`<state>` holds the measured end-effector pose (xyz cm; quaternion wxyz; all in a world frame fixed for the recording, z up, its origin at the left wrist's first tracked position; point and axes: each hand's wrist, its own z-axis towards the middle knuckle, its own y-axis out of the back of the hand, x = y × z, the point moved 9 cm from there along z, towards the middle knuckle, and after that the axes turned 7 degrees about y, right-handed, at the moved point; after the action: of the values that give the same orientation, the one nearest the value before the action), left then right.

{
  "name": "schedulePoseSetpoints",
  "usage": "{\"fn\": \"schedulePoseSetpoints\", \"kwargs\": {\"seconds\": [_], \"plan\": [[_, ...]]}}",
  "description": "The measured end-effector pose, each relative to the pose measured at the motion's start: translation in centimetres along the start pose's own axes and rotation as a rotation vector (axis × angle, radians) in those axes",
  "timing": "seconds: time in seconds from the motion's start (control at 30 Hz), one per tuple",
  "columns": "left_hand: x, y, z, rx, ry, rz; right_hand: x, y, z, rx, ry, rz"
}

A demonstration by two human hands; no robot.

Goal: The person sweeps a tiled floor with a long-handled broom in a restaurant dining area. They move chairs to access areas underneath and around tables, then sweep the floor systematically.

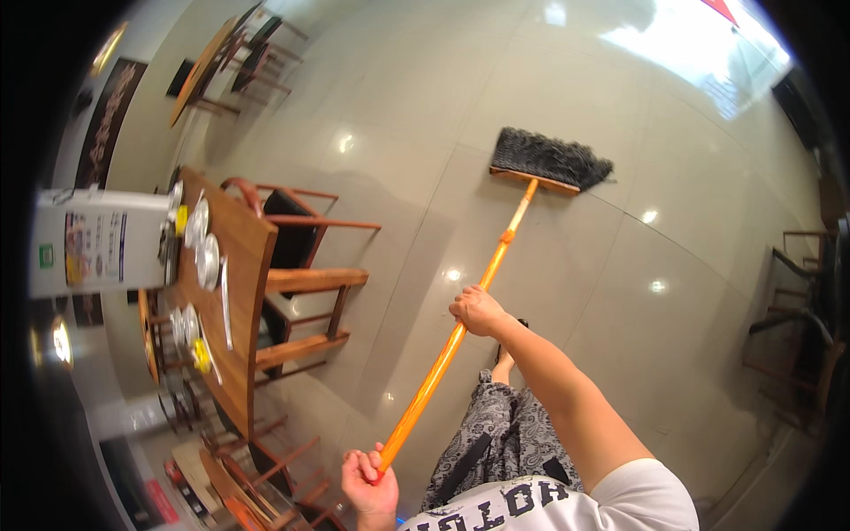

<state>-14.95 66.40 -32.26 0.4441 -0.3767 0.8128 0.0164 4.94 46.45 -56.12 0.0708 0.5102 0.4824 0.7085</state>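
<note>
A mop [429, 394] with an orange-yellow wooden handle runs diagonally across the view. Its wide head of dark grey yarn [549, 157] lies on the glossy floor ahead, fixed to a wooden bar. My right hand [478, 310] is closed around the middle of the handle, with the arm stretched forward. Lower down, my left hand [367, 482] grips the top end of the handle close to my body. Under my right forearm, part of my foot and my patterned trousers show.
On the left stands a wooden table [243, 332] with wrapped dishes [208, 257]; a chair with a dark seat [297, 230] juts from it toward the floor area. More chairs [801, 301] line the right edge. Another table [208, 66] stands at the far left. The tiled floor [398, 177] reflects lights.
</note>
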Motion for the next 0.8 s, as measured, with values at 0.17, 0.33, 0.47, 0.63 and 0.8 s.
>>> {"fn": "schedulePoseSetpoints", "kwargs": {"seconds": [0.17,0.33,0.47,0.63,0.8], "plan": [[3.0,8.2,-0.3,-0.170,-0.021,-0.087,5.0,-7.9,5.4,0.100,0.200,-0.034],[7.5,13.1,-8.5,-0.382,-0.003,-0.181,10.1,-12.4,0.2,0.205,0.271,0.012],[9.2,15.4,-12.1,-0.462,-0.117,-0.167,11.8,-13.4,-3.2,0.189,0.282,0.013],[10.9,17.8,-12.6,-0.335,-0.183,-0.100,12.0,-15.3,-5.7,0.190,0.216,0.018],[9.3,27.1,-16.9,-0.357,-0.325,-0.097,18.7,-20.7,-9.9,0.191,0.221,-0.004]]}}
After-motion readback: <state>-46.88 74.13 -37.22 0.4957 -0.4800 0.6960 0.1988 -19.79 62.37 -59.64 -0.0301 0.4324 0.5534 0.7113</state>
